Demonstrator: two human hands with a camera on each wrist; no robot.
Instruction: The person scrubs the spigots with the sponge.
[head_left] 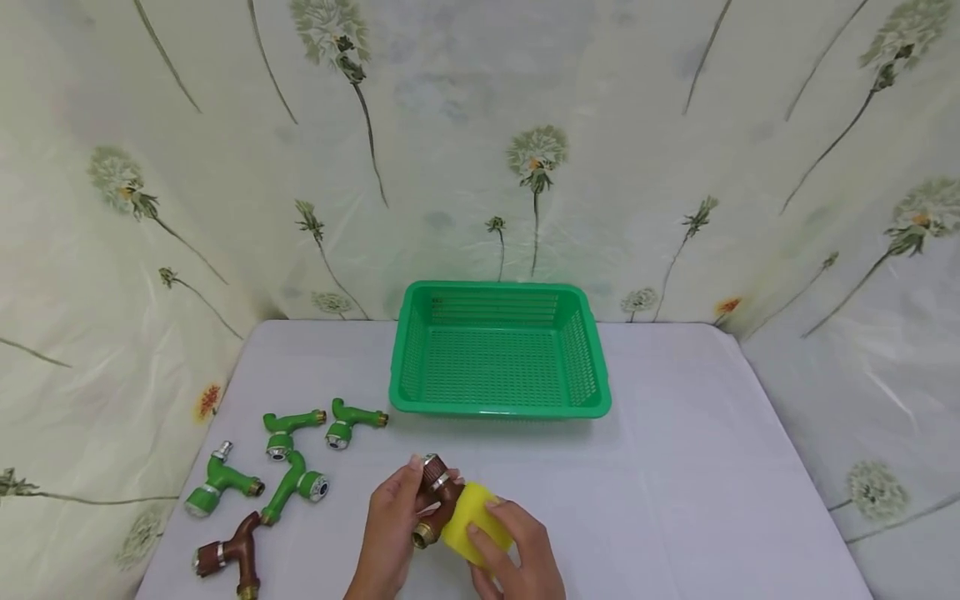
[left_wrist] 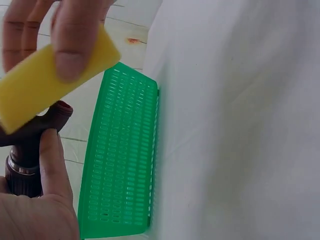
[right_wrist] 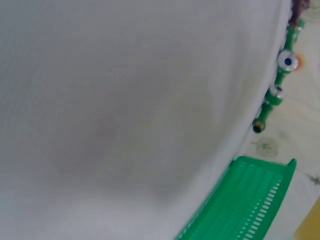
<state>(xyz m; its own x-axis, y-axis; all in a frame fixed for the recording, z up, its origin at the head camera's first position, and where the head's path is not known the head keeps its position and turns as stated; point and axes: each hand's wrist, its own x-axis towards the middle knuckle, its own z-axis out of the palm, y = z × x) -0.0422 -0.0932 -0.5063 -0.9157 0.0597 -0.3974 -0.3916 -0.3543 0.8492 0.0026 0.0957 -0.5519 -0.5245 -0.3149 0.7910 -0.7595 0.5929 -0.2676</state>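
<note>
My left hand (head_left: 393, 517) grips a brown tap (head_left: 447, 493) by its ribbed knob, with the brass threaded end pointing down toward me. In my right hand (head_left: 521, 550) is a yellow sponge (head_left: 477, 523), pinched between thumb and fingers and laid against the tap's body. From the left wrist view, the sponge (left_wrist: 55, 75) crosses over the dark tap (left_wrist: 35, 130), and a left finger lies along the tap below its spout. The right wrist view catches only a corner of the sponge (right_wrist: 310, 222); the right hand is out of that frame.
A green perforated basket (head_left: 498, 410) stands at the back of the white-covered table. On the left lie several green taps (head_left: 288, 487) and another brown tap (head_left: 242, 550). Flower-patterned cloth (head_left: 450, 167) hangs behind the table and along both sides.
</note>
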